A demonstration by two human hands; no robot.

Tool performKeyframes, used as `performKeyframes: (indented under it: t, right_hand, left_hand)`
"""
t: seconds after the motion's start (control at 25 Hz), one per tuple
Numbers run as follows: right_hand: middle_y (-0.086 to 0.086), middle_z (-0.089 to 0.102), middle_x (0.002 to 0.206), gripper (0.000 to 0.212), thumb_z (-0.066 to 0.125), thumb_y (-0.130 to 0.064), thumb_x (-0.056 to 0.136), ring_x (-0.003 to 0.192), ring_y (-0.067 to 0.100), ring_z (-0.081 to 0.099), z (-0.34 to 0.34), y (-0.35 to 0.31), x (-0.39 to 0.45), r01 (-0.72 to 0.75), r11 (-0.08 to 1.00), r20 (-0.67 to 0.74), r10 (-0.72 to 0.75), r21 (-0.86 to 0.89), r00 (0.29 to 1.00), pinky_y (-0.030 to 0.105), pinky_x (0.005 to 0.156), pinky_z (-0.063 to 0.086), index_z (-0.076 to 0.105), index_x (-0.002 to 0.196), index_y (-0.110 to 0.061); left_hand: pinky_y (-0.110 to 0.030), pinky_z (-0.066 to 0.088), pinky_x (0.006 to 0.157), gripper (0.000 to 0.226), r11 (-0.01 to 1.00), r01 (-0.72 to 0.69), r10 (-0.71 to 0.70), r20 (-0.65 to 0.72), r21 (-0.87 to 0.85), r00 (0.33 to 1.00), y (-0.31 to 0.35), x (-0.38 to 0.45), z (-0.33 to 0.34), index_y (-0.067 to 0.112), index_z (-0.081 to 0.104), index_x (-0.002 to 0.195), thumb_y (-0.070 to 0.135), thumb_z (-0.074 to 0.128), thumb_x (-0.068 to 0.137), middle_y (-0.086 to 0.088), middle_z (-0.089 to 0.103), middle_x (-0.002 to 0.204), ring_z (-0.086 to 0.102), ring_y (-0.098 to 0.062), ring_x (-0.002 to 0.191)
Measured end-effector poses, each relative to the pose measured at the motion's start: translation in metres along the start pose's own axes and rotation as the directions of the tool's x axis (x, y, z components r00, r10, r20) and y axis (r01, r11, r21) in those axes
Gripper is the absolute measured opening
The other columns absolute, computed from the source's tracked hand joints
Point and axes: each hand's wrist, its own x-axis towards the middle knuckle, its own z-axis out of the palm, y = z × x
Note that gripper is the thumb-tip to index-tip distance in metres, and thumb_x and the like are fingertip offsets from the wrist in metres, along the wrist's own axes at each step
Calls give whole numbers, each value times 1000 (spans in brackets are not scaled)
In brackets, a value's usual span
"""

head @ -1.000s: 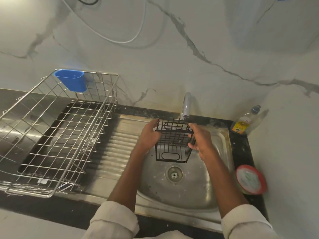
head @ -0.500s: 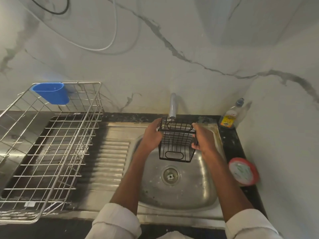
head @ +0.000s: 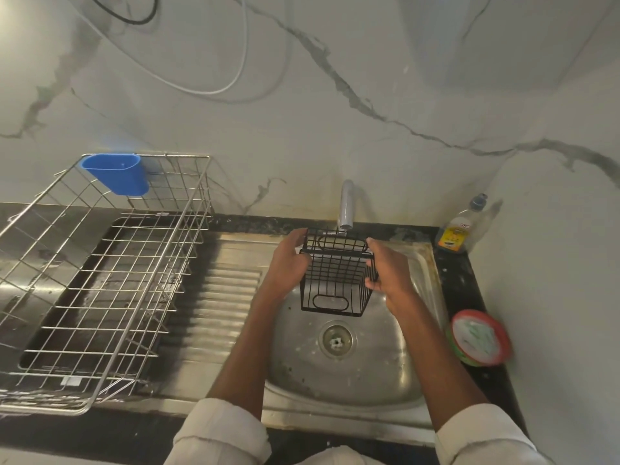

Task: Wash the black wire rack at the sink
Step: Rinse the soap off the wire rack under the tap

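Note:
A small black wire rack (head: 337,275), box-shaped with oval cut-outs, hangs above the steel sink bowl (head: 382,374), its top edge right under the spout of the grey tap (head: 346,204). My left hand (head: 290,263) grips its left side and my right hand (head: 387,268) grips its right side. No water stream is visible from the tap. The drain (head: 337,340) lies just below the rack.
A large steel wire dish drainer (head: 100,283) with a blue plastic cup (head: 117,172) stands on the left. A ribbed draining board (head: 218,303) joins the sink. A dish-soap bottle (head: 461,226) and a red-rimmed scrub tub (head: 479,337) sit on the right counter.
The rack, held in both hands, has risen slightly toward the tap spout and tilted a little. The camera view has shifted.

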Motion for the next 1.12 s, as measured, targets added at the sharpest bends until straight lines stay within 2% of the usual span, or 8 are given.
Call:
performKeyframes:
  t: [0.4,0.56,0.6,0.68,0.8,0.88,1.0,1.12]
  right_hand:
    - [4,66,114,18,70,-50,91,97,22,65,-23,-4,2,-17,1000,-19,17,-10,1000,38,78,63,67,97,-33]
    - [5,67,116,21,66,-50,93,95,20,64,-11,-2,2,-17,1000,23,17,0,1000,36,78,62,68,103,-31]
    - [6,68,115,25,66,-51,93,92,20,64,-7,-2,3,-24,1000,39,24,-2,999,37,79,61,69,105,-29]
    - [5,69,110,35,63,-53,94,88,19,61,4,-1,7,-41,999,75,41,5,996,36,78,59,70,110,-22]
    - [1,67,99,42,52,-55,99,83,16,56,23,-1,14,-48,999,121,46,18,992,29,67,47,70,113,-19]
    - [1,69,107,48,45,-60,99,90,18,60,35,2,19,-68,997,149,63,27,987,30,72,47,68,117,-22]
    - [7,71,119,51,42,-60,99,106,24,65,46,6,33,-131,989,176,118,64,977,38,89,53,67,121,-22]
    - [7,73,110,41,45,-52,100,110,26,66,54,-1,42,-129,990,220,113,58,969,43,95,53,66,113,-20]
  left_hand:
    - [-46,54,111,71,999,-34,33,-43,-35,999,8,7,23,21,53,153,-16,57,91,4,64,140,58,-14,133]
    - [-43,62,76,74,1000,-19,18,-33,-17,999,10,-4,4,23,47,157,-10,62,92,1,66,129,67,-15,91]
    - [-38,59,75,77,1000,-22,22,-21,12,1000,9,-6,-2,23,43,159,-7,65,92,-1,64,126,66,-16,92]
    - [-34,55,88,84,997,-26,25,18,69,1000,8,-10,-15,24,35,164,-1,71,92,-5,60,127,63,-21,110]
    - [-36,57,86,83,998,-6,4,35,60,999,5,-17,-25,21,40,159,3,77,87,-6,62,112,64,-20,100]
    - [-43,62,89,88,999,18,-19,16,35,1000,1,-23,-29,20,42,154,10,82,77,-7,62,117,65,-22,102]
    - [-45,56,105,99,998,29,-28,-18,61,999,-6,-33,-29,18,38,152,24,86,66,-4,42,140,50,-22,125]
    - [-46,58,103,99,997,55,-53,-40,52,998,-12,-43,-20,14,35,150,25,87,67,1,53,133,58,-20,117]
